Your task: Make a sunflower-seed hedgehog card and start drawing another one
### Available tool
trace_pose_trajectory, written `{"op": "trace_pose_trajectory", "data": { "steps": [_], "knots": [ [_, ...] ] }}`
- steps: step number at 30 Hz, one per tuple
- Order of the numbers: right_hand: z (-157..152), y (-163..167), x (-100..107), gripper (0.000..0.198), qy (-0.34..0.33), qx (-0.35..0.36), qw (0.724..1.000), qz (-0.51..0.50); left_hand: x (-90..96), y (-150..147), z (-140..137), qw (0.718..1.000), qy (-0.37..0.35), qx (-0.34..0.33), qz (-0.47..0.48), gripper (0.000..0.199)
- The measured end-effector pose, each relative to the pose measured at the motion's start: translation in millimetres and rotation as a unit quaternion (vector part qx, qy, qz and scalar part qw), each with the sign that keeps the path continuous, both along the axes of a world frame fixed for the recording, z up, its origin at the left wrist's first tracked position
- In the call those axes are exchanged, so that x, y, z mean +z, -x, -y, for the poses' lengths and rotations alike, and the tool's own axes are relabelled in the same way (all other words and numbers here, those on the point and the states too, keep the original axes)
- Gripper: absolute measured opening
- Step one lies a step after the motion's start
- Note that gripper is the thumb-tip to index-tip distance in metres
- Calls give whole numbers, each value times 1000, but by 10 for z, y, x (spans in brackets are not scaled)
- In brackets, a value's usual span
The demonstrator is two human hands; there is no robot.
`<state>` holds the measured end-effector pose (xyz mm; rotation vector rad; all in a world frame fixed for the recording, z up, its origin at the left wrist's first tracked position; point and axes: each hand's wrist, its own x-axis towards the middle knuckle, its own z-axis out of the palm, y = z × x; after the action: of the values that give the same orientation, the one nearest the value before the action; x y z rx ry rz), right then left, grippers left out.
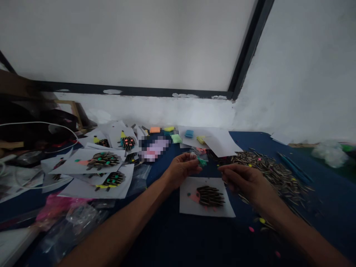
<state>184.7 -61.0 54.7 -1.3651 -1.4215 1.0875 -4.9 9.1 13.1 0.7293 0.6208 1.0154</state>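
My left hand (pixel 183 168) is closed on a small clear packet with green modelling clay (pixel 202 162) showing at its end. To its right, my right hand (pixel 244 180) is pinched, thumb against fingers; whatever is between the tips is too small to make out. Below and between both hands lies a white sheet with a hedgehog picture (pixel 186 207). Its body is covered in striped sunflower seeds (pixel 211 195), with a pinkish face and feet and a green nose. Beside and behind my right hand spreads a pile of sunflower seeds (pixel 267 170) dotted with coloured bits.
Finished-looking seed hedgehog pictures (pixel 102 162) overlap at the left. Coloured clay packets (pixel 176 138) and white paper (pixel 222 142) lie along the back. Blue tweezers or a similar slim tool (pixel 296 167) rests by the seeds. Crumpled plastic bags (pixel 80 218) lie front left.
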Motion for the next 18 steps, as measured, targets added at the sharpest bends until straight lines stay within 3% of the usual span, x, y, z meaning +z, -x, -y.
{"op": "trace_pose_trajectory", "data": {
  "steps": [4,10,18],
  "knots": [
    [-3,-20,6,36,14,7,1000,-3,-30,-15,18,1000,-11,-24,-8,41],
    [10,-3,31,35,0,41,997,71,-42,-43,51,998,-28,-59,-25,44],
    [5,34,29,31,-3,41,995,86,-52,-27,28,999,-15,-44,-19,47]
  ]
}}
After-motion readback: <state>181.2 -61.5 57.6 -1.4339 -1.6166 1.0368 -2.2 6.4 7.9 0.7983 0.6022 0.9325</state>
